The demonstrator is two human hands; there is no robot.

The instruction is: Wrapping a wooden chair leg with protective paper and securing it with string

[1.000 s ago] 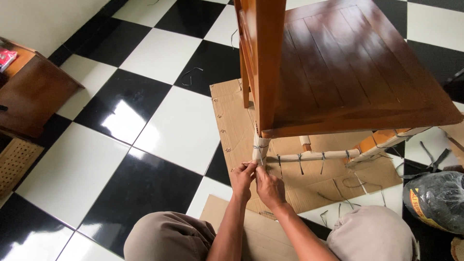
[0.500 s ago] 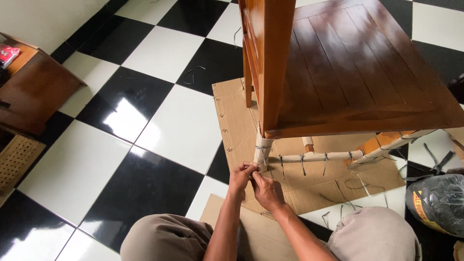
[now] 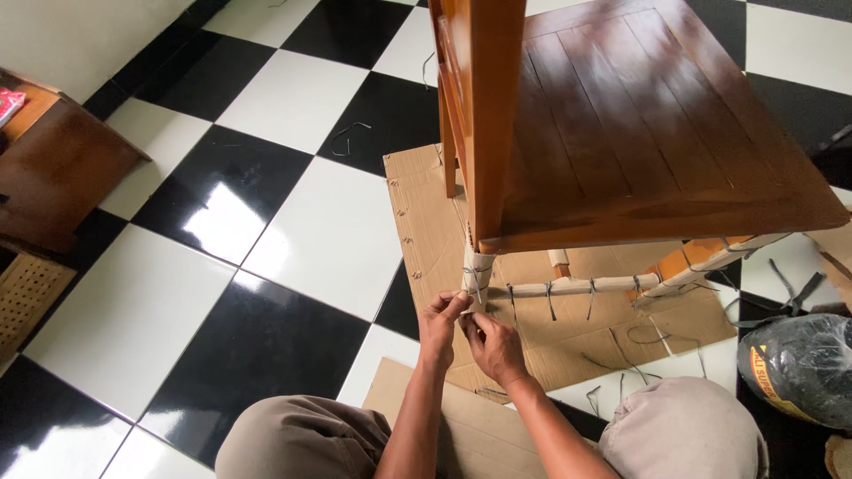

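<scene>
At the far left a low brown cabinet [image 3: 58, 177] is standing on the black-and-white tiled floor [image 3: 293, 98]. The left hand [image 3: 439, 324] is pinching, fingers closed, at the paper-wrapped chair leg [image 3: 477, 270]; what exactly it is gripping is too small to tell. The right hand [image 3: 493, 348] is curling against it, fingertips meeting at the same spot. The wooden chair [image 3: 621, 133] is standing on flattened cardboard [image 3: 426, 222]. A black plastic bag [image 3: 803, 364] is lying at right.
</scene>
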